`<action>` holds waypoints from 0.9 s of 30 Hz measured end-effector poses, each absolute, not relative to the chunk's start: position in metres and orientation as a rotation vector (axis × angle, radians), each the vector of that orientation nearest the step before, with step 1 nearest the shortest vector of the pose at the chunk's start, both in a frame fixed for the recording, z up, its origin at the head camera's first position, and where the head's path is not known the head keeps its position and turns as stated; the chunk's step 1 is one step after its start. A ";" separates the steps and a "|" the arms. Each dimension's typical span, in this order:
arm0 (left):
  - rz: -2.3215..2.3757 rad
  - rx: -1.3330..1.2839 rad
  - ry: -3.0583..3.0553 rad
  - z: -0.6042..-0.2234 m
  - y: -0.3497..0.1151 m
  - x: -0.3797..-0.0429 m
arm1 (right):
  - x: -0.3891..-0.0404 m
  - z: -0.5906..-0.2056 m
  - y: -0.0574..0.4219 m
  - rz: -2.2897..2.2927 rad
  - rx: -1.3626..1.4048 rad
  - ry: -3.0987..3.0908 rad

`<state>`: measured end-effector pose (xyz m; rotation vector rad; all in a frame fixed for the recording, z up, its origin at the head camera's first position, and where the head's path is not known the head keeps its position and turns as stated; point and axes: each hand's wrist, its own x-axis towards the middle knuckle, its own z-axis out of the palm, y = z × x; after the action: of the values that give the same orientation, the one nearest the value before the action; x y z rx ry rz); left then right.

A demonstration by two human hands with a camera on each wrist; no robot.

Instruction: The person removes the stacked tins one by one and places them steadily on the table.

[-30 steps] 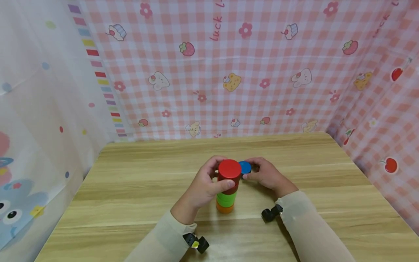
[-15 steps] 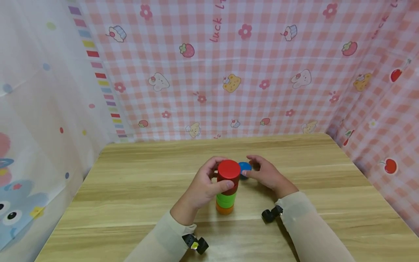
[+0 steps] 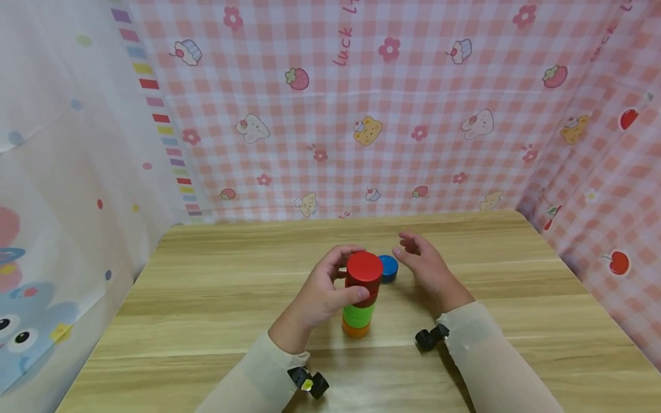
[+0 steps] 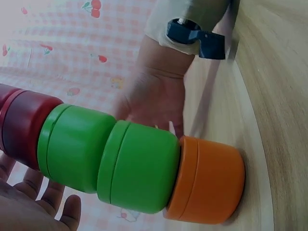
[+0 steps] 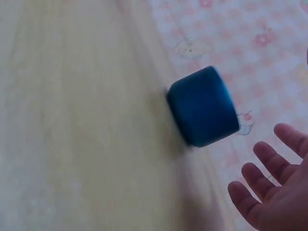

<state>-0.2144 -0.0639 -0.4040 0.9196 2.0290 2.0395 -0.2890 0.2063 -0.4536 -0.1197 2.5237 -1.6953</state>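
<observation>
A tower of round stacking cups stands on the table, with an orange cup (image 4: 207, 180) at the bottom. Above it come two green cups (image 4: 139, 166), topped by red cups (image 3: 364, 268). My left hand (image 3: 330, 287) holds the red part of the tower, thumb across its near side and fingers behind. Just beyond the tower, a single blue cup (image 3: 388, 268) rests on the table, its left edge partly behind the red top. Right of that cup and apart from it, my right hand (image 3: 428, 269) is raised with loosely bent fingers; nothing lies in it.
A wooden table (image 3: 206, 310) carries everything. Behind it hangs a pink checked cloth (image 3: 320, 103), with a pale dotted cloth (image 3: 67, 172) along the left side. Both wrists wear small black cameras.
My right hand has let go of the blue cup and drawn away up and to the right, fingers spreading. My left hand keeps its hold on the tower.
</observation>
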 end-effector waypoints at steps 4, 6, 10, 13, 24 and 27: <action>2.001 0.931 2.038 -0.406 -0.065 -0.217 | -0.287 -0.446 0.207 -1.758 -0.132 2.537; 1.977 0.929 2.033 -0.407 -0.066 -0.218 | -0.286 -0.442 0.206 -1.779 -0.166 2.552; 1.924 0.931 2.036 -0.410 -0.067 -0.220 | -0.280 -0.433 0.202 -1.813 -0.242 2.573; 1.896 0.933 2.047 -0.412 -0.067 -0.222 | -0.278 -0.427 0.199 -1.836 -0.284 2.567; 1.842 0.944 2.034 -0.413 -0.068 -0.222 | -0.264 -0.410 0.187 -1.917 -0.431 2.516; 1.832 0.932 2.038 -0.412 -0.068 -0.221 | -0.260 -0.406 0.184 -1.936 -0.490 2.491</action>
<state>-0.2210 -0.0677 -0.4124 0.9316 2.0382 1.8317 -0.2596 0.1844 -0.4058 -0.4903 2.4910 -1.9361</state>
